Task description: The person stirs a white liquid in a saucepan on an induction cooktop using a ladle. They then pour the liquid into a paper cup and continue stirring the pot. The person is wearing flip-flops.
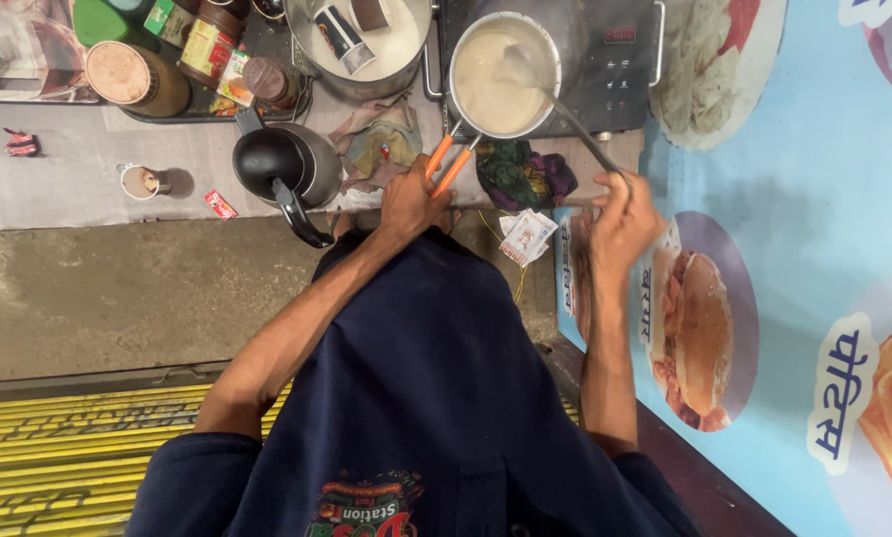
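Two hands engaged: left hand (413,202) clamps orange pan handles (447,166); right hand (624,221) fingers closed on ladle (565,111), shaft slanting up-left into pan (498,80).

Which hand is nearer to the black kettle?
Left. The left hand grips the orange tongs just beside the black kettle; the right hand holds the ladle farther away.

A grey counter (78,189) carries a black induction stove (605,60). Left of the stove lie crumpled rags (381,144), a black kettle (282,164), a small cup (139,182) and a tray of jars (207,104).
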